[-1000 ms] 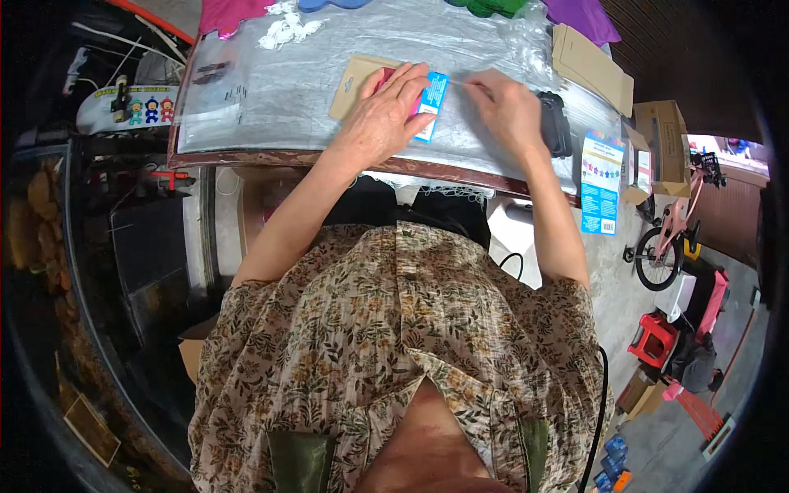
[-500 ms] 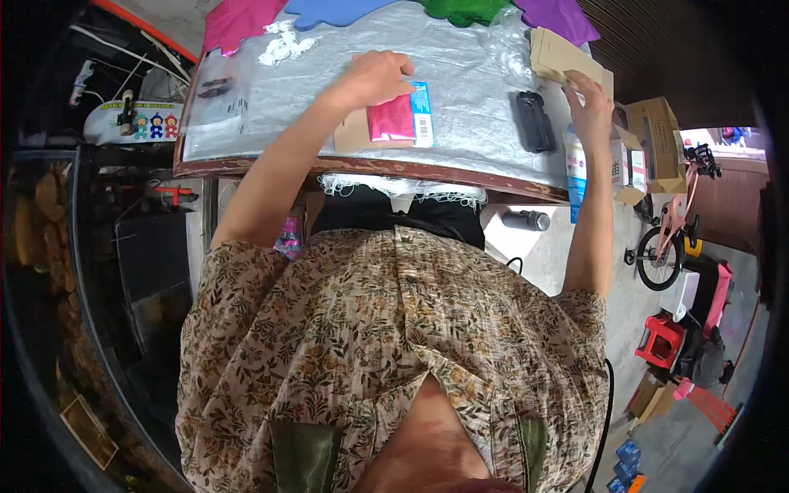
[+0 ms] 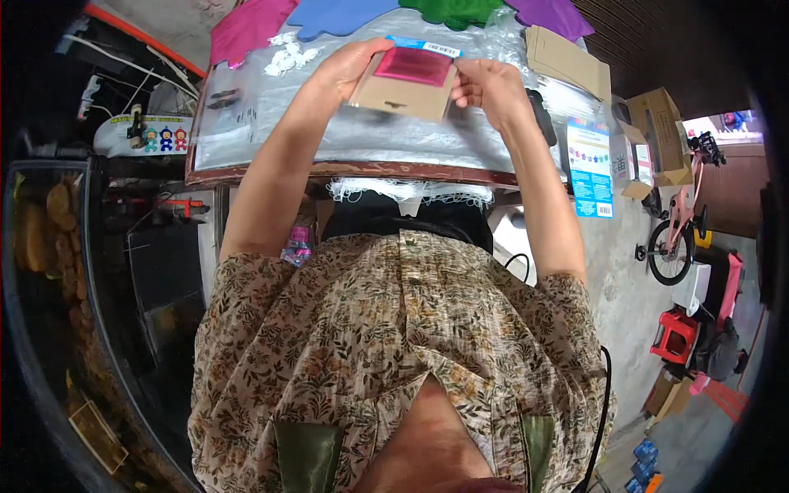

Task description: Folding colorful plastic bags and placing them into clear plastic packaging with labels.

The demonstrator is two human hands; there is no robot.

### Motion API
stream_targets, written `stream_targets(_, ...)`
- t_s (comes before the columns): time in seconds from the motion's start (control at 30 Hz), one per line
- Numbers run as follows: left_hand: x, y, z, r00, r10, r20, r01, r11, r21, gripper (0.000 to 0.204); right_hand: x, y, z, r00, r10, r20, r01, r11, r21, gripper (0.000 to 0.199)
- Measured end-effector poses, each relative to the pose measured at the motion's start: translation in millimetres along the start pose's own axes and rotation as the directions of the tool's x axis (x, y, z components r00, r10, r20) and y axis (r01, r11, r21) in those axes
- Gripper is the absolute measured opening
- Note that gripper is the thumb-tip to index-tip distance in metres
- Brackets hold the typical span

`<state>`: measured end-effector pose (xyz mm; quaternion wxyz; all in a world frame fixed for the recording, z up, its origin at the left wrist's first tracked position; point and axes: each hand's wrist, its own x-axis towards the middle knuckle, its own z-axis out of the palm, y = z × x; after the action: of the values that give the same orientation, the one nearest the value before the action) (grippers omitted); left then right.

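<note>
both hands up over the table (image 3: 353, 152) right now. my left hand (image 3: 349, 70) is curled around the left edge of a flat brown card (image 3: 403, 94), fingers closed on it. a pink square packet (image 3: 413, 66) with a blue strip along its top sits against the card's upper part. my right hand (image 3: 485, 82) is pinching the right side of the same card and packet, fingers pressed together on the edge. the whole thing is lifted off the table, held roughly between both hands and tilted a bit.

the table is covered in shiny clear plastic sheeting. along the far edge there are felt shapes: pink (image 3: 246, 29), blue (image 3: 337, 12), green (image 3: 456, 10) and purple (image 3: 552, 15). a little heap of white bits (image 3: 283, 57) lies near the pink one. more brown cards (image 3: 567, 62) are stacked just beside my right hand, and a dark flat thing (image 3: 542, 119) lies half hidden behind my right wrist, can't tell what it is. a blue printed packet (image 3: 590, 168) hangs off the table's right end.
</note>
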<state>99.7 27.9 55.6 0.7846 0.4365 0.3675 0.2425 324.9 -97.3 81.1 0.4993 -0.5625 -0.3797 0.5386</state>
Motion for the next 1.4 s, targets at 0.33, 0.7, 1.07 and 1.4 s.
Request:
stream_targets(0.33, -44, 20, 45, 0.941, -0.053, -0.335, 0.089, 0.992, 0.093, 0.025, 44, 0, 3, 0.994, 0.095, -0.052, -0.088, 0.987, 0.132, 0.018)
stream_targets(0.7, -38, -16, 40, 0.926, 0.272, -0.264, -0.356, 0.860, -0.365, 0.024, -4, -8, 12, 1.000, -0.015, 0.009, 0.015, 1.000, -0.011, 0.014)
stream_targets(1.07, -76, -31, 71, 0.918, 0.360, -0.165, -0.395, 0.850, -0.348, 0.020, -57, -20, 28, 0.977, -0.210, -0.049, 0.201, 0.969, -0.142, 0.015)
stream_targets(1.4, -82, -17, 65, 0.929, 0.360, -0.085, -0.363, 0.844, -0.396, 0.027, -65, -1, 16, 0.985, -0.168, 0.033, 0.171, 0.977, -0.125, 0.017)
